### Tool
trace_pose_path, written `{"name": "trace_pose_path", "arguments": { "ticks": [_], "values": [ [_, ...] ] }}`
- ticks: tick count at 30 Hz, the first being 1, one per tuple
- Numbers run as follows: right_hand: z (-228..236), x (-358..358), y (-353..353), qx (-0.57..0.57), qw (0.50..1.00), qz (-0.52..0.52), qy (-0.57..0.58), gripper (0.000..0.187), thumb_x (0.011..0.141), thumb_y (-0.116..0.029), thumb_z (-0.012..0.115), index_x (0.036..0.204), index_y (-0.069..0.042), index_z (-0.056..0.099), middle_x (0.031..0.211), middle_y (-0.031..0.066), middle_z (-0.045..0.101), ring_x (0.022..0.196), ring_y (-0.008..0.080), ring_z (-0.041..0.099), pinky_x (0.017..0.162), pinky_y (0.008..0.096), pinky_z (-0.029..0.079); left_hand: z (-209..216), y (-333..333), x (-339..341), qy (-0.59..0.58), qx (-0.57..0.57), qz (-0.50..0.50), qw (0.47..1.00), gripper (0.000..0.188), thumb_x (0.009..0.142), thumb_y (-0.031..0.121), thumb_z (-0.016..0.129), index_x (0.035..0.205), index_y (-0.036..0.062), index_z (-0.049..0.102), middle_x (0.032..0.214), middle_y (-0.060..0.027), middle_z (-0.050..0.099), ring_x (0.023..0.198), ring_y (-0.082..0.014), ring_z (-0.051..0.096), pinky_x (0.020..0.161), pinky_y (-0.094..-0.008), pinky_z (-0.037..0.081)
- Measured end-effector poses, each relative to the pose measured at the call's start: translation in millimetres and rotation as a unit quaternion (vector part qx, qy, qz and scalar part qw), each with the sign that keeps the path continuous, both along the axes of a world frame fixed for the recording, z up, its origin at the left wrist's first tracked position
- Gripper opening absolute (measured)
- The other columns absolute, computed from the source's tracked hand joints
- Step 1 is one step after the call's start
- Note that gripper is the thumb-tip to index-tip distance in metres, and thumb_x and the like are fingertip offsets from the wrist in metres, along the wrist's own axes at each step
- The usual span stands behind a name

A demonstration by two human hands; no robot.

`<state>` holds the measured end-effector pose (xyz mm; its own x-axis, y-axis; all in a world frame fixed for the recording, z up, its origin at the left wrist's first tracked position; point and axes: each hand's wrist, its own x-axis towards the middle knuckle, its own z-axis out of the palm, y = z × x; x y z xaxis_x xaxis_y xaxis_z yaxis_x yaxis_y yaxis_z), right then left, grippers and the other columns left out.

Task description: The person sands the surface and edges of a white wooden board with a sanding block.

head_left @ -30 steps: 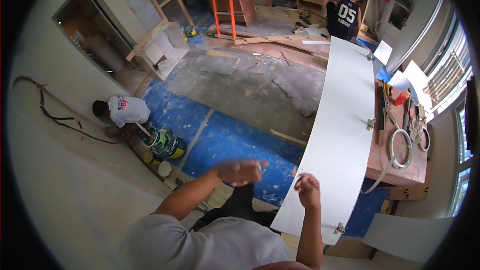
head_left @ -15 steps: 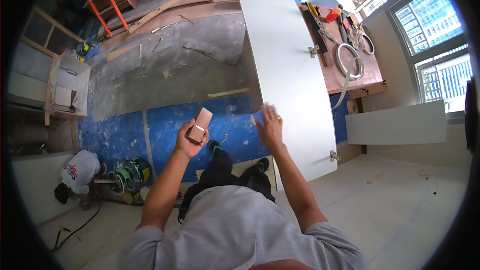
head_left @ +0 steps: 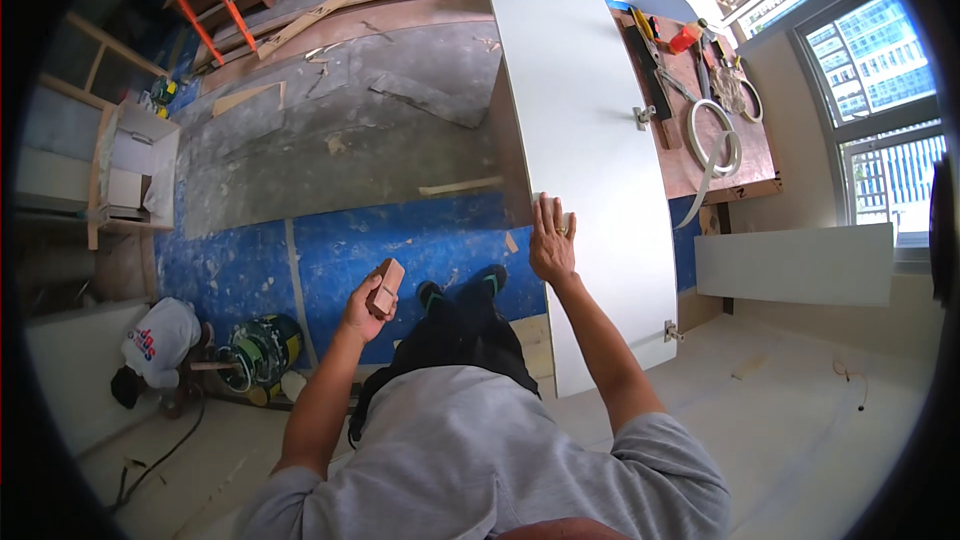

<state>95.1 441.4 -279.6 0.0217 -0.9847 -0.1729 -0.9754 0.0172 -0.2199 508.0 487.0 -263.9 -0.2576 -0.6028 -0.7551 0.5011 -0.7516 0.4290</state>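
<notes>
In my left hand (head_left: 368, 312) is a small reddish-brown wooden hand plane (head_left: 385, 288), a block with a slot across it, held in front of my waist over the blue floor sheet. The fingers wrap round its side. My right hand (head_left: 553, 242) lies palm down, fingers stretched out, on the left long edge of a white cabinet door panel (head_left: 600, 140). Metal hinges (head_left: 642, 118) sit along the panel's right edge. The panel stretches away from me, raised above the floor, with a brown side under its left edge.
Right of the panel, a wooden worktop (head_left: 735, 178) carries rolled white edge strip (head_left: 712, 135), a red bottle (head_left: 687, 37) and tools. A person (head_left: 160, 345) crouches by a dark green drum (head_left: 262, 352) at lower left. An orange ladder (head_left: 225, 0) stands at far left.
My right hand has come down flat onto the panel's edge. My left hand has lowered and turned the hand plane. My right foot has shifted left and forward.
</notes>
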Motion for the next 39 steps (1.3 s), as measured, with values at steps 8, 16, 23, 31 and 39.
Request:
{"name": "trace_pose_path", "arguments": {
  "ticks": [8, 16, 23, 31, 39],
  "values": [
    [-6.6, 2.2, -6.4, -0.028, 0.999, 0.002, -0.022, 0.073, 0.092, -0.008, 0.042, 0.163, -0.004, 0.023, 0.174, 0.0093, 0.011, 0.16, 0.0324, 0.004, 0.126, 0.0609, 0.001, 13.4, -63.1, -69.7, -0.036, -0.002, -0.031, 0.999, 0.047, 0.09, 0.039, 0.069, 0.131, 0.0177, 0.057, 0.09, -0.0112, 0.063, 0.066, -0.0233, 0.061, 0.051, -0.0333, 0.045],
    [4.6, -49.2, -101.3, -0.039, 0.995, 0.016, -0.089, 0.057, 0.105, -0.035, 0.044, 0.16, -0.018, 0.037, 0.172, 0.0078, 0.02, 0.159, 0.0322, 0.011, 0.126, 0.0583, 0.005, 2.9, -159.9, -156.4, -0.229, -0.075, -0.163, 0.957, 0.069, 0.091, 0.032, 0.072, 0.145, 0.0105, 0.035, 0.096, -0.0153, 0.061, 0.059, -0.0229, 0.061, 0.042, -0.0342, 0.043],
    [-5.1, -77.0, -205.1, -0.075, 0.995, -0.053, -0.04, 0.061, 0.105, -0.046, 0.045, 0.161, -0.024, 0.036, 0.173, 0.0072, 0.016, 0.159, 0.0343, 0.008, 0.125, 0.0607, 0.003, -25.5, -297.8, -198.8, -0.332, -0.135, -0.146, 0.922, 0.083, 0.089, 0.033, 0.075, 0.152, 0.0066, 0.028, 0.098, -0.0152, 0.063, 0.059, -0.0208, 0.062, 0.041, -0.0323, 0.041],
    [-17.9, -19.7, -396.0, -0.094, 0.992, 0.052, -0.064, 0.063, 0.105, -0.038, 0.044, 0.16, -0.01, 0.034, 0.172, 0.0084, 0.02, 0.159, 0.0349, 0.011, 0.124, 0.0627, 0.004, -51.4, -366.5, -190.0, -0.255, -0.092, -0.118, 0.955, 0.076, 0.091, 0.031, 0.074, 0.149, 0.0063, 0.033, 0.101, -0.0127, 0.063, 0.066, -0.0189, 0.064, 0.043, -0.0313, 0.042],
    [-28.5, -16.1, -581.5, -0.122, 0.989, 0.076, -0.027, 0.066, 0.098, -0.023, 0.047, 0.161, -0.008, 0.031, 0.171, 0.0079, 0.022, 0.159, 0.0358, 0.012, 0.125, 0.0632, 0.007, -114.3, -413.7, -152.4, -0.237, 0.012, -0.122, 0.964, 0.072, 0.091, 0.026, 0.073, 0.149, 0.007, 0.036, 0.106, -0.0145, 0.062, 0.072, -0.0188, 0.063, 0.045, -0.0322, 0.041]
  ]
}}
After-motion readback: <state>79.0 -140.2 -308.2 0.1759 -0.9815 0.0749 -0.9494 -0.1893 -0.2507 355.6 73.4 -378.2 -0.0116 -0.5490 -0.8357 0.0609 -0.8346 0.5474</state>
